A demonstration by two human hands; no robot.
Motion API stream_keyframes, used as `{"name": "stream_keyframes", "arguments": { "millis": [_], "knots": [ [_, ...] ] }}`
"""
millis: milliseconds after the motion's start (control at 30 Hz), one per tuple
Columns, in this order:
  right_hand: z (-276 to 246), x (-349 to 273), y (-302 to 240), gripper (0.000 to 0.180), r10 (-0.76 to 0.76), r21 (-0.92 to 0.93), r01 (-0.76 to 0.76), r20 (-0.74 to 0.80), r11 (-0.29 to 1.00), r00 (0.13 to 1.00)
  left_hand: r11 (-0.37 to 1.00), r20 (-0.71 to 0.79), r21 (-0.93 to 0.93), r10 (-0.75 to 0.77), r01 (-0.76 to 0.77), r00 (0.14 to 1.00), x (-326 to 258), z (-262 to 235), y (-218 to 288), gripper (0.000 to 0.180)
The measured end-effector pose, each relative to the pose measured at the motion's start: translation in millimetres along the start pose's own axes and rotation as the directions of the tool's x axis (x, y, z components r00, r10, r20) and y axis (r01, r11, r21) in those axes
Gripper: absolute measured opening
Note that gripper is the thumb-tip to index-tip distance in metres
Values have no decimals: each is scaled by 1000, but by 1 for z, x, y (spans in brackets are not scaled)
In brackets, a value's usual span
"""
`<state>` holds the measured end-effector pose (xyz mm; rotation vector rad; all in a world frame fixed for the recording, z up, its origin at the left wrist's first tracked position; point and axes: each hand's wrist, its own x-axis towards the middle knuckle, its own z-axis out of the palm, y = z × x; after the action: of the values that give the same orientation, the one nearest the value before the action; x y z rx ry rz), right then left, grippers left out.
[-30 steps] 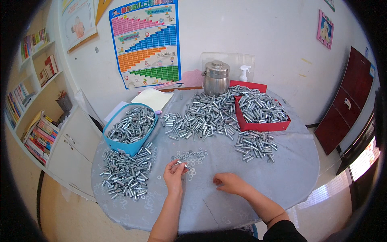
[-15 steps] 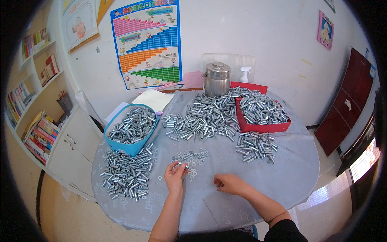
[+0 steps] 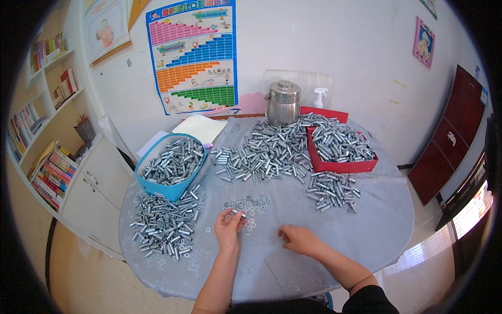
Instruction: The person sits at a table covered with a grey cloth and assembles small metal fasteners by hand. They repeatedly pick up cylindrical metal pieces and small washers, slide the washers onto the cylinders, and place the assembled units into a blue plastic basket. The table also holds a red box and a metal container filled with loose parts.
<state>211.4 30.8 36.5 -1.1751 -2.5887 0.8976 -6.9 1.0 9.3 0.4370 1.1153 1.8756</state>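
Note:
Over the near middle of the table, my left hand (image 3: 228, 228) is closed, pinching a short silvery metal bolt (image 3: 241, 214) between thumb and fingertips. Small flat washers (image 3: 257, 205) lie loosely scattered just beyond and beside it. My right hand (image 3: 299, 239) is a little way to the right, low over the cloth, its fingers curled inward. Whatever those fingers hold, if anything, is hidden. A heap of similar metal bolts (image 3: 166, 225) spreads to the left of my left hand, with some washers among them.
A blue basket (image 3: 175, 192) full of metal pieces stands at the left. On the right is a red box (image 3: 345, 167), also filled. Another heap (image 3: 261, 152) covers the table's far middle, before a steel canister (image 3: 283, 107). A smaller pile (image 3: 333, 192) lies before the red box.
The whole view has shifted very slightly. My left hand still pinches the bolt, which now shows a bit more at the fingertips; my right hand stays curled in nearly the same spot.

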Motion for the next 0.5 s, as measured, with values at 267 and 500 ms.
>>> {"name": "stream_keyframes", "arguments": {
  "millis": [267, 500],
  "knots": [
    [1, 7, 9, 29, 9, 156, -22, 81, 987, 997, 1000, 13, -9, -3, 3, 1000, -1, 2, 2, 26],
    [-9, 21, 2, 24, -23, 198, 17, 26, 980, 999, 999, 12, -43, -29, 30, 999, 0, 0, 2, 25]
  ]
}}
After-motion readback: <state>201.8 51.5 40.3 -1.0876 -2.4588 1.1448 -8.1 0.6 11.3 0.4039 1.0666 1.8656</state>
